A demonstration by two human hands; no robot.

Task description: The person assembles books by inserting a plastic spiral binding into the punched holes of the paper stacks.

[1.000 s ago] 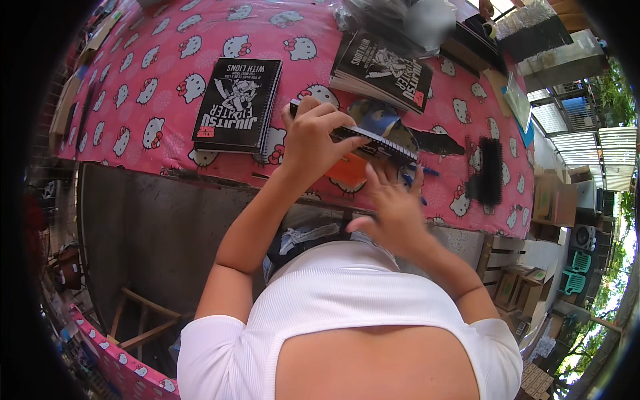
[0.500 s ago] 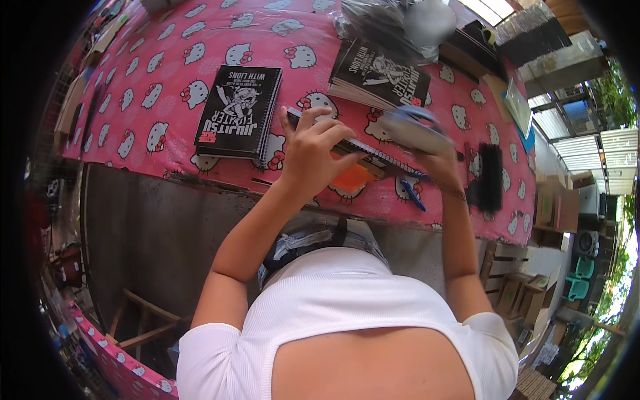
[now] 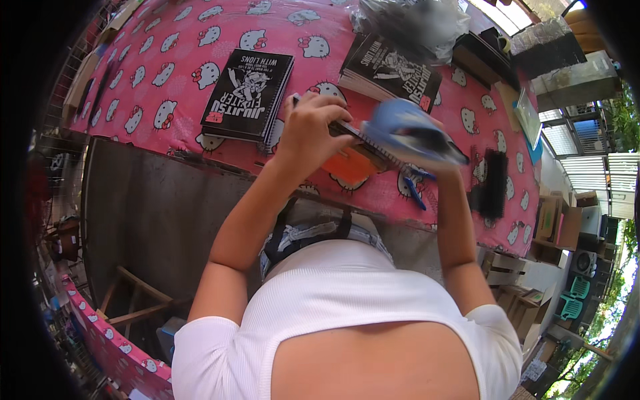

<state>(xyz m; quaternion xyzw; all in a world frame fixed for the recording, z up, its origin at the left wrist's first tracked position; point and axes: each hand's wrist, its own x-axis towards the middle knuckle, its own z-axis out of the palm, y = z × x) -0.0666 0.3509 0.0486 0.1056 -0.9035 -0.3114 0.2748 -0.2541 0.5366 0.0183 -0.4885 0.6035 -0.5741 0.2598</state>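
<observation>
My left hand (image 3: 310,130) is closed on a spiral-bound notebook (image 3: 367,141), which stands tilted on the pink table with its coiled edge upward. My right hand (image 3: 448,172) grips a rounded blue and pale object (image 3: 399,127) with a dark opening, smeared by motion and perhaps a slipper. It is close against the notebook's coil; contact cannot be made out. That object covers most of my right fingers. Below the notebook shows an orange patch (image 3: 353,165). Beside it lies a blue-handled tool (image 3: 413,190), seemingly pliers.
Black spiral notebooks (image 3: 247,93) lie stacked at the left. Another stack (image 3: 393,70) sits farther back, beneath a grey plastic bag (image 3: 413,30). A black bundle, seemingly binding coils (image 3: 492,183), is at the right. The table's near edge (image 3: 227,172) runs before me.
The blue object in my right hand has swung and turned toward the notebook's coil. My left hand keeps its hold. The whole view has shifted slightly.
</observation>
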